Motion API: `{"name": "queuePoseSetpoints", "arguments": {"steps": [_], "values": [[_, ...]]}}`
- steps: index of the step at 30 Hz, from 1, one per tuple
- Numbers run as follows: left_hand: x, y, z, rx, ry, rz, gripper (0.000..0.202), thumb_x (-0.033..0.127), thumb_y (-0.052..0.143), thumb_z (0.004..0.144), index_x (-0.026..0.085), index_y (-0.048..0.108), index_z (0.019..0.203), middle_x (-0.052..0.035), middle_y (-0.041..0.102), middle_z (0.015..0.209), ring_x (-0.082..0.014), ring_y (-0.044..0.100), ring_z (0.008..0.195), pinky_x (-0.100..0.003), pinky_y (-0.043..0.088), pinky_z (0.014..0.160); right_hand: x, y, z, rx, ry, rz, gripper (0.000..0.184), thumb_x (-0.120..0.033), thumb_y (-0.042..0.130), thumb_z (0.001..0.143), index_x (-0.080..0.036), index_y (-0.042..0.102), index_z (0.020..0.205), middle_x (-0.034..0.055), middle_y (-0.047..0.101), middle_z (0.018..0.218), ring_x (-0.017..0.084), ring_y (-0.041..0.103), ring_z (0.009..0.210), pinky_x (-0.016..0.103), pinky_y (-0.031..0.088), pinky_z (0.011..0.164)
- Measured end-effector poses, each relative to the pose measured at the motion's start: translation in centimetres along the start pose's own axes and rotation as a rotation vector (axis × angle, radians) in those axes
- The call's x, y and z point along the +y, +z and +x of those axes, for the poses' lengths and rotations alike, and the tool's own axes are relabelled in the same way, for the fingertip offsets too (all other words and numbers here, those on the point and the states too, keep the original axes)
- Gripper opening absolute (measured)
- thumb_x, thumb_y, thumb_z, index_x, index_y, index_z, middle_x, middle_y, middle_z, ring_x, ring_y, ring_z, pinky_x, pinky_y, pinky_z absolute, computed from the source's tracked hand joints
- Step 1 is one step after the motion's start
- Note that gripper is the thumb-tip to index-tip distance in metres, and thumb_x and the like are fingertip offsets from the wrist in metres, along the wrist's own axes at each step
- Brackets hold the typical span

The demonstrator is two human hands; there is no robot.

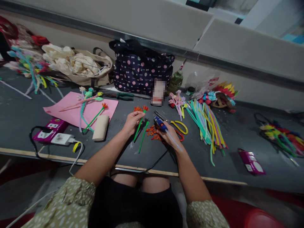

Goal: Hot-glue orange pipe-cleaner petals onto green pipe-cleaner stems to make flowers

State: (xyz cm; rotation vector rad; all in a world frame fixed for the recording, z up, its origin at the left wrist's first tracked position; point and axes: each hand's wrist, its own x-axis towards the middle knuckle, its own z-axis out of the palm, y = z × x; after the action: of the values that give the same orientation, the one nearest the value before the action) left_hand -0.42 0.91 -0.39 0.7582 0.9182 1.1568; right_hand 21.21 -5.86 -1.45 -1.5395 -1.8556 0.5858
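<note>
Between the thumb and fingers of my left hand (133, 123) is a green pipe-cleaner stem (138, 130) with an orange flower head at its upper end. My right hand (169, 136) is wrapped round a blue glue gun (161, 124), a clear glue stick jutting from its back towards my wrist. The gun's nozzle points away from me, to the right of the flower. Another green pipe-cleaner stem (143, 137) lies on the table between my hands. Small orange pipe-cleaner pieces (152, 133) are scattered beside my right hand, partly hidden by it. Yellow-and-red-handled scissors (179, 126) lie just beyond.
Bundled pipe cleaners (209, 126) lie to the right. On the left are pink paper (71, 107) with finished flowers, a beige roll (101, 128) and a purple power strip (51, 129). A dotted bag (142, 69) and green-handled pliers (124, 96) are at the back.
</note>
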Motion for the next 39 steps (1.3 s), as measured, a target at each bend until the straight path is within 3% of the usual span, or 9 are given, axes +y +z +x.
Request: {"name": "queuePoseSetpoints", "arguments": {"steps": [7,13,24,39], "values": [[-0.1,0.0,-0.1,-0.088,-0.038,0.053,0.026,0.033,0.084,0.061,0.016,0.068,0.072,0.0082,0.044,0.047,-0.0044,0.035,0.039,-0.02,0.038,0.044,-1.0,-0.8,0.0,0.183,0.141,0.276,0.019,-0.04,0.068,0.079,-0.023,0.063,0.085,0.0015,0.068,0.082,0.02,0.063,0.075,0.034,0.05,0.075],[-0.1,0.4,-0.7,-0.22,-0.163,0.198,0.021,0.029,0.082,0.059,0.014,0.068,0.066,0.0032,0.054,0.049,-0.0066,0.042,0.04,-0.021,0.034,0.041,-2.2,-1.2,0.0,0.333,0.229,0.417,0.028,-0.048,0.071,0.076,-0.022,0.065,0.084,0.0017,0.068,0.084,0.018,0.061,0.077,0.034,0.052,0.08],[-0.3,0.7,-1.4,-0.422,-0.151,0.379,0.011,0.024,0.073,0.061,0.014,0.068,0.06,-0.0047,0.067,0.067,-0.0082,0.048,0.048,-0.021,0.036,0.043,-2.9,-1.5,-0.4,0.254,0.084,0.283,0.021,-0.045,0.064,0.084,-0.024,0.06,0.085,0.003,0.066,0.084,0.019,0.062,0.077,0.036,0.053,0.079],[-0.3,0.8,-1.5,-0.433,-0.142,0.454,0.012,0.025,0.071,0.059,0.014,0.066,0.058,-0.001,0.058,0.055,-0.0074,0.044,0.045,-0.019,0.032,0.041,-2.2,-1.4,-0.9,0.172,0.009,0.096,0.021,-0.045,0.06,0.087,-0.026,0.053,0.092,-0.0013,0.062,0.08,0.018,0.059,0.07,0.028,0.045,0.067]]}}
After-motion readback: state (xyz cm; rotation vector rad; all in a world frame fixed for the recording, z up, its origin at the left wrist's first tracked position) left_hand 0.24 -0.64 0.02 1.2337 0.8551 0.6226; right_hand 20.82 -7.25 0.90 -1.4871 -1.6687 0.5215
